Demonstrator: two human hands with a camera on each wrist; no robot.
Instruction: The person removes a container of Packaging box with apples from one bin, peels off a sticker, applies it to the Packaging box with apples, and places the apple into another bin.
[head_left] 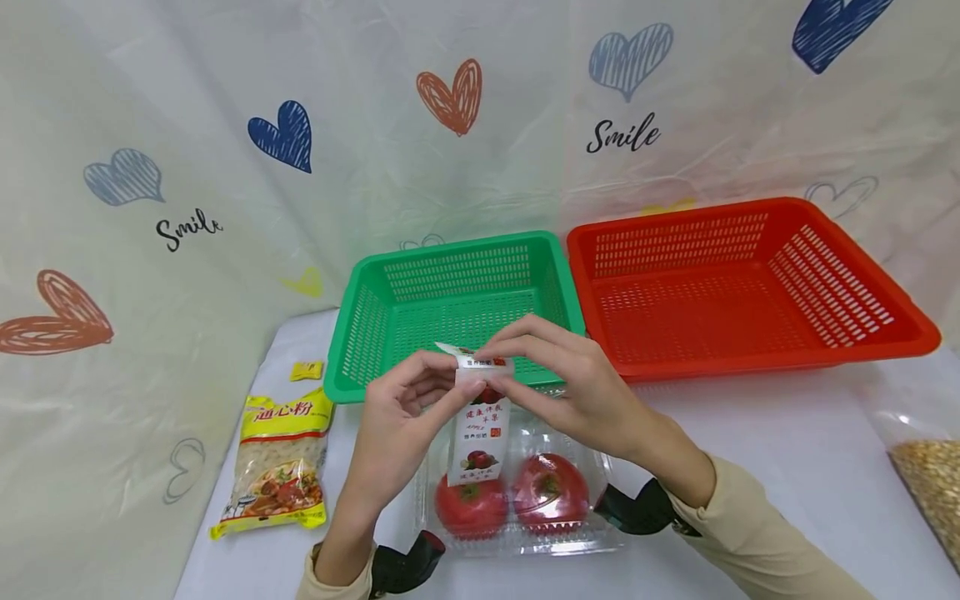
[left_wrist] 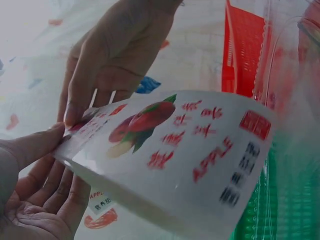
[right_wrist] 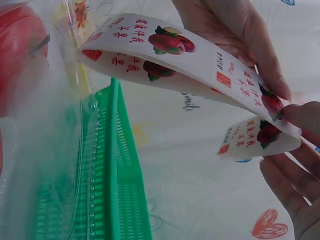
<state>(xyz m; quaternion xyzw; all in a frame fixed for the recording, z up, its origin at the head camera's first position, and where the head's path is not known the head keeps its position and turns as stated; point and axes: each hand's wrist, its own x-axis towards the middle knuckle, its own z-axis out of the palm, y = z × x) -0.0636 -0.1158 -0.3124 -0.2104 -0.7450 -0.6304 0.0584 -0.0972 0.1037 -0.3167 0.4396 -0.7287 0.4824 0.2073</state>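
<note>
A white paper strip (head_left: pixel 480 433) printed with red apples and red writing hangs above a clear plastic box (head_left: pixel 547 546). Thumb and fingers of my left hand (head_left: pixel 408 417) pinch its upper end. Beside it, my right hand (head_left: pixel 581 387) pinches the same end from the right. In the right wrist view the strip (right_wrist: pixel 195 55) bends back on itself, with a short end (right_wrist: pixel 250 137) sticking out below the fingertips. Two red apples (head_left: pixel 551 492) show through the box's front half; whatever lies behind is covered by the hands and strip.
A green basket (head_left: pixel 457 243) stands behind the box, with a red basket (head_left: pixel 727 362) to its right. A yellow-ended pasta bag (head_left: pixel 277 462) and a small yellow packet (head_left: pixel 307 371) lie at left. A clear bag of grain (head_left: pixel 930 483) sits at the right edge.
</note>
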